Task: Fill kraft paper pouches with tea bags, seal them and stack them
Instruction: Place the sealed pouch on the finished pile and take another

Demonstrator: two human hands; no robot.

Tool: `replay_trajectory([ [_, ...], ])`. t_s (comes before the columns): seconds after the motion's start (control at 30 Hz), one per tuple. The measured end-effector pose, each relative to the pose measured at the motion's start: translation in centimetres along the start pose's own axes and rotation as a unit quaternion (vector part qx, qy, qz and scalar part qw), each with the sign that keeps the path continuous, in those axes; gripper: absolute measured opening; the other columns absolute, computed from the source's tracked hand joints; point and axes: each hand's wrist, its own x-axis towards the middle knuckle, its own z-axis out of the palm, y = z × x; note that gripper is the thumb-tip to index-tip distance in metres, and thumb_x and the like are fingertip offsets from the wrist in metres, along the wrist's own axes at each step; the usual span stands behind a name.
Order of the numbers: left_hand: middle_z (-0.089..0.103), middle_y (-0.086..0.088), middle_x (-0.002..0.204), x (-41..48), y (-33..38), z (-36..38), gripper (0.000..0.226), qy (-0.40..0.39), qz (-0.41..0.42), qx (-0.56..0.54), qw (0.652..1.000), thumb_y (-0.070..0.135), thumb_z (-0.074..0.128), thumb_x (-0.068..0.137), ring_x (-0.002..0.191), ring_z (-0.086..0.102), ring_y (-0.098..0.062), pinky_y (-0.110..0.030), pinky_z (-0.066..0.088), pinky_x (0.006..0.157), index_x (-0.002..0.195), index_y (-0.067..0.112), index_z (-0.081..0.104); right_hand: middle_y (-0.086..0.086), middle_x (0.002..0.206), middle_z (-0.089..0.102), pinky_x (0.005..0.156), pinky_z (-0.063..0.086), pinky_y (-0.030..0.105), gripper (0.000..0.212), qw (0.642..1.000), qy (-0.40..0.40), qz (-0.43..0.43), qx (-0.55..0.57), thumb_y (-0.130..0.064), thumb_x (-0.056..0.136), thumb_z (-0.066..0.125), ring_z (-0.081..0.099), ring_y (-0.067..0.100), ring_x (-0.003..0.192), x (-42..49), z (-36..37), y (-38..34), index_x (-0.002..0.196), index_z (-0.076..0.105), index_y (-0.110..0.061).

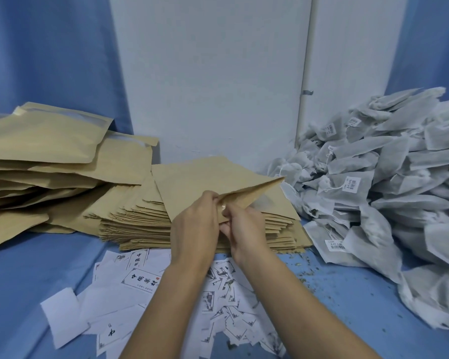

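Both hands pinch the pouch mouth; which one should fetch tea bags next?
The right hand, probably: the tea bag pile lies on its side, just past the pouch. The left hand can hold the pouch mouth.

The pouches (208, 182) are brown paper, smooth and not shiny. The tea bags (389, 161) are thin, soft white mesh. The table cover (24, 281) is blue cloth.

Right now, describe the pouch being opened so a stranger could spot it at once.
Below the white wall panel lies a flat stack of empty kraft pouches. The held pouch is the single one raised off it, pinched by the left hand and right hand, mouth parted.
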Motion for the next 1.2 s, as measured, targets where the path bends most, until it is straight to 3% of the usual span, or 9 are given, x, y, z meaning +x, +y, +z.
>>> replay_trajectory([
  [0.17, 0.068, 0.002, 0.102, -0.1, -0.2, -0.4, 0.027, -0.028, 0.047, 0.023, 0.998, 0.008, 0.053, 0.087, 0.088, 0.062, -0.029, -0.036, 0.044, 0.067, 0.110, 0.019, 0.059, 0.012, 0.079, 0.070, 0.052, 0.056, 0.026, 0.018, 0.998, -0.004, 0.047, 0.048, -0.002, 0.092, 0.048, 0.069, 0.017, 0.060, 0.4, -0.6, -0.6, 0.100, 0.064, -0.001],
  [0.47, 0.065, -0.012, 0.111, 0.1, -3.6, -1.5, 0.044, 0.024, -0.041, 0.082, 0.995, -0.008, 0.051, 0.084, 0.090, 0.061, -0.033, -0.032, 0.034, 0.064, 0.124, 0.008, 0.056, 0.019, 0.119, 0.060, 0.055, 0.056, 0.031, 0.028, 0.986, 0.122, 0.075, 0.085, -0.017, 0.099, 0.046, 0.064, 0.031, 0.093, 1.8, -2.9, -1.7, 0.124, 0.052, -0.007],
  [0.67, 0.061, -0.011, 0.114, 0.2, -2.2, -1.1, 0.035, 0.003, -0.072, 0.083, 0.994, -0.002, 0.045, 0.088, 0.091, 0.059, -0.035, -0.033, 0.031, 0.063, 0.121, 0.007, 0.054, 0.019, 0.117, 0.063, 0.068, 0.057, 0.030, 0.013, 0.990, 0.113, 0.017, 0.080, -0.012, 0.097, 0.047, 0.062, 0.029, 0.106, 1.4, -2.2, -2.3, 0.103, 0.059, -0.012],
  [0.77, 0.060, -0.010, 0.118, 0.4, -1.3, -1.2, 0.038, 0.004, -0.077, 0.047, 0.996, 0.003, 0.049, 0.087, 0.098, 0.059, -0.034, -0.036, 0.040, 0.071, 0.124, 0.008, 0.053, 0.009, 0.099, 0.070, 0.081, 0.053, 0.030, 0.022, 0.991, 0.013, -0.076, -0.110, 0.004, 0.087, 0.052, 0.064, 0.022, 0.094, 0.7, -1.6, -2.2, 0.091, 0.063, -0.015],
  [0.87, 0.062, -0.006, 0.120, 0.7, 0.3, -1.1, 0.040, -0.010, -0.079, -0.049, 0.996, 0.009, 0.051, 0.087, 0.108, 0.058, -0.030, -0.037, 0.044, 0.085, 0.127, 0.015, 0.052, 0.004, 0.086, 0.068, 0.080, 0.051, 0.032, 0.021, 0.938, -0.101, -0.183, -0.275, 0.009, 0.081, 0.052, 0.060, 0.013, 0.083, 0.0, -0.3, -1.6, 0.086, 0.065, -0.007],
  [0.97, 0.067, -0.009, 0.097, 0.7, 1.7, -0.9, 0.024, -0.022, -0.116, -0.177, 0.977, 0.013, 0.047, 0.090, 0.092, 0.061, -0.031, -0.036, 0.047, 0.074, 0.112, 0.014, 0.057, -0.005, 0.099, 0.067, 0.081, 0.049, 0.020, 0.037, 0.908, -0.152, -0.236, -0.310, 0.003, 0.081, 0.044, 0.060, 0.002, 0.089, -0.6, 0.4, -1.9, 0.107, 0.063, -0.015],
  [1.07, 0.067, -0.016, 0.089, 1.3, 1.5, -1.1, 0.030, -0.001, -0.238, -0.342, 0.909, 0.027, 0.047, 0.088, 0.088, 0.062, -0.034, -0.039, 0.051, 0.076, 0.095, 0.003, 0.062, -0.004, 0.132, 0.059, 0.099, 0.047, 0.024, 0.065, 0.847, -0.169, -0.262, -0.431, 0.003, 0.076, 0.038, 0.057, 0.007, 0.116, -0.7, -0.2, -2.6, 0.131, 0.058, -0.026],
  [1.13, 0.066, -0.022, 0.096, 1.8, 0.8, -1.4, 0.033, 0.025, -0.294, -0.424, 0.856, 0.020, 0.042, 0.083, 0.091, 0.062, -0.038, -0.047, 0.056, 0.074, 0.098, -0.001, 0.062, -0.006, 0.138, 0.054, 0.102, 0.045, 0.034, 0.070, 0.765, -0.140, -0.295, -0.555, 0.004, 0.076, 0.035, 0.052, 0.017, 0.126, -0.7, -0.6, -2.8, 0.131, 0.057, -0.034],
  [1.2, 0.065, -0.021, 0.099, 2.0, 0.1, -1.8, 0.030, 0.045, -0.318, -0.498, 0.805, 0.004, 0.038, 0.085, 0.090, 0.064, -0.035, -0.037, 0.058, 0.058, 0.104, -0.001, 0.060, -0.008, 0.139, 0.052, 0.102, 0.043, 0.035, 0.070, 0.719, -0.114, -0.304, -0.614, 0.004, 0.079, 0.035, 0.049, 0.020, 0.127, -0.6, -0.8, -3.2, 0.130, 0.056, -0.039],
])
